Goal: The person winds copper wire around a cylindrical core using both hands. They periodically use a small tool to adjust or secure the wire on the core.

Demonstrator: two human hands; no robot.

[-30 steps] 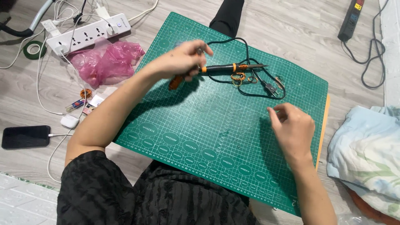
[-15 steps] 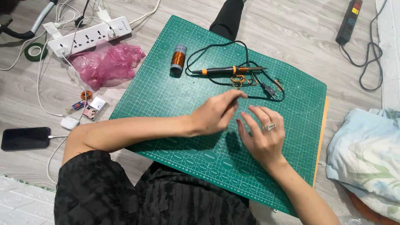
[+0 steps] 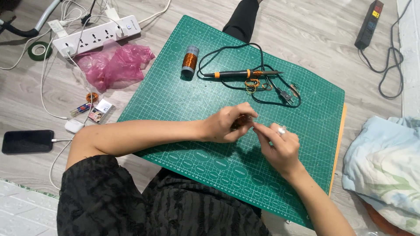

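Two hands pinch a small wire coil over the green mat

The left hand [image 3: 227, 124] has its fingers curled shut around a little copper-coloured coil [image 3: 242, 121], held just above the green mat [image 3: 183, 100] on the floor. The right hand [image 3: 280, 146] pinches its fingers tight at the coil's edge; what they hold is too thin to see. The coil could slip and unwind if either pinch gets loose, I think. A thin wire could snap if pulled hard. The black tool [image 3: 243, 74] lies well apart, and its cord [image 3: 227, 50] could catch an arm.
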